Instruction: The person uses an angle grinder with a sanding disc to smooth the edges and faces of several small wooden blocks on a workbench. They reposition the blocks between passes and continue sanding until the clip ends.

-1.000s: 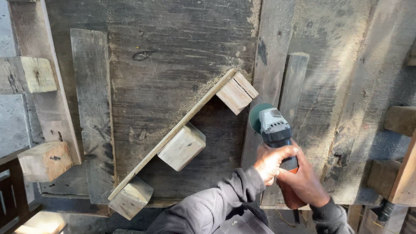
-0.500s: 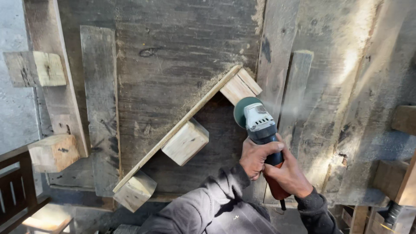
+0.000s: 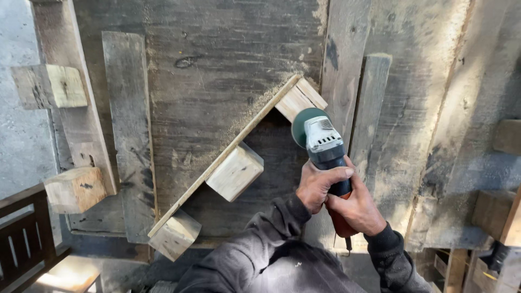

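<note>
Weathered board surface [image 3: 228,65] fills the view, grey planks side by side. On it lies a pallet piece [image 3: 233,157]: one thin slat running diagonally, three square blocks fixed along it. Sawdust lies along the slat's upper edge.

Angle grinder [image 3: 324,149], grey head and dark body, sits just right of the pallet piece's top block [image 3: 300,99]; its green disc [image 3: 304,126] touches or nearly touches that block's lower corner.

Both arms in dark sleeves reach up from the bottom edge. Left hand [image 3: 319,184] wraps the grinder body from the left, fingers [image 3: 334,174] closed tight around it. Right hand [image 3: 357,209] grips the rear handle just below, fingers curled shut, wrist bent inward.
</note>
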